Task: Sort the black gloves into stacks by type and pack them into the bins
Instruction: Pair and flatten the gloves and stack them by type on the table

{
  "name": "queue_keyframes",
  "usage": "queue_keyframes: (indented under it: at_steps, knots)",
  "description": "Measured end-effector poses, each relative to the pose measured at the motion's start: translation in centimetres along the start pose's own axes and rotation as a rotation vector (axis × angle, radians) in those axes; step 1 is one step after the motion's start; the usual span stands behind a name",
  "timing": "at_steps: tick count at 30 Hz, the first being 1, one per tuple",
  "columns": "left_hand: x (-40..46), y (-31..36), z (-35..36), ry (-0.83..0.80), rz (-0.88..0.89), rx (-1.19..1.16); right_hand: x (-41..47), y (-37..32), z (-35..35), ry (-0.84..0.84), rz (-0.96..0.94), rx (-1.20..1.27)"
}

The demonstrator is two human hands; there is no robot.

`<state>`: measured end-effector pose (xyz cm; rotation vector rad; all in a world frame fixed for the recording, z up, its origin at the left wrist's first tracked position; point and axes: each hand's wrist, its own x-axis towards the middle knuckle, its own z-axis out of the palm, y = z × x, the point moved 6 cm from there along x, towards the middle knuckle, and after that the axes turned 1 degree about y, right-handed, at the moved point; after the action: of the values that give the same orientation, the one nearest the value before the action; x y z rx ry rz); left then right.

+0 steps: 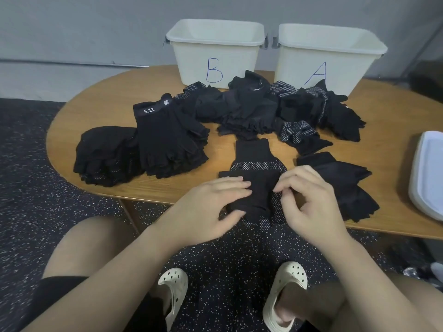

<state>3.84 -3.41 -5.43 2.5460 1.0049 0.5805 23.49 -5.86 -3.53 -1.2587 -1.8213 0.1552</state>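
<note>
dotted glove [257, 178]: flat at near table edge | sorted stacks [143, 149]: left | unsorted heap [263, 109]: possibly mixed types | bins [215, 53]: upright, rear

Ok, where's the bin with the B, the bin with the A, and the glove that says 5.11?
Bin B [215, 56]: head view, front wall above the blue letter.
Bin A [318, 58]: head view, front wall above the letter.
5.11 glove [163, 133]: head view, back of the glove, below the cuff.

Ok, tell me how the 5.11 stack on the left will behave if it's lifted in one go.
The 5.11 stack is knit fabric, so probably floppy, with fingers drooping. It looks light. Its layers sit fanned and loose, so they may slide apart unless supported underneath.
</note>
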Motion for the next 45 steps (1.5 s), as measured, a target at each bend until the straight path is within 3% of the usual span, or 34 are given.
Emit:
queue_keyframes:
  at_steps: [2, 7, 15, 20, 26, 31, 36, 45]
  knots:
    - [-0.3, 0.3, 0.1, -0.019, -0.014, 0.023, -0.1, -0.6, 0.5, -0.028, -0.008, -0.045]
    - [0.2, 1.0, 0.1, 0.139, -0.141, -0.024, -0.7, -1.0, 3.5, -0.335, 0.026, -0.171]
    - [0.1, 0.0, 2.8, -0.006, -0.222, 0.234, -1.8, -0.1, 5.4, -0.573, 0.072, -0.411]
    - [-0.4, -0.5, 2.8, -0.032, -0.277, 0.303, -2.0, 0.5, 4.7, -0.552, 0.158, -0.496]
    - [-0.6, -1.0, 1.6, -0.019, -0.267, 0.223, -1.3, 1.7, 4.0, -0.492, 0.180, -0.505]
    - [1.0, -2.0, -0.3, 0.081, -0.264, 0.105, 0.1, 1.8, 3.2, -0.298, 0.205, -0.297]
    - [2.4, -2.8, -0.8, 0.088, -0.279, 0.010, 1.8, 2.0, 3.1, -0.192, 0.110, -0.211]
    - [3.3, -4.3, -0.1, 0.109, -0.350, -0.370, 2.2, 3.2, 4.1, -0.246, 0.218, 0.049]
